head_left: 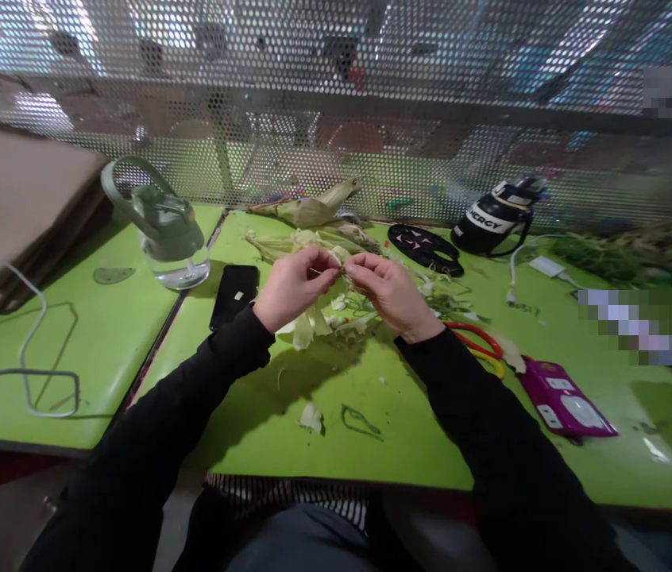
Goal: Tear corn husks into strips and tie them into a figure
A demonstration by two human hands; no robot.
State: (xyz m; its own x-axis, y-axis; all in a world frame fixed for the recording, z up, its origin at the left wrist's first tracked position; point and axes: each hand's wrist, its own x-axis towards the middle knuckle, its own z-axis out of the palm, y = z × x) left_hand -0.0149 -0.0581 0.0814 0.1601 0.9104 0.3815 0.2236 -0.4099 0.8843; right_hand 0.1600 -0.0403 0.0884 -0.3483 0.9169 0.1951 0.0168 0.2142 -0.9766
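My left hand (302, 287) and my right hand (394, 294) meet over the middle of the green table. Both are closed in a pinch, with fingertips almost touching. Between them is a small, thin piece that I cannot make out. Pale pieces of corn husk (302, 330) lie under and around the hands, some of them curled or shredded. Just behind are longer dried corn husks (306, 210). A loose scrap of husk (311, 418) and a dark green looped strand (361, 423) lie closer to my body.
Left are a black phone (234, 295), a clear bottle with a green handle (172, 238) and stacked cardboard (20, 199). Right are red-and-yellow-handled scissors (482, 340), a purple power strip (568, 401), a black disc (425, 248) and a black flask (492, 218). Perforated metal (336, 119) borders the back.
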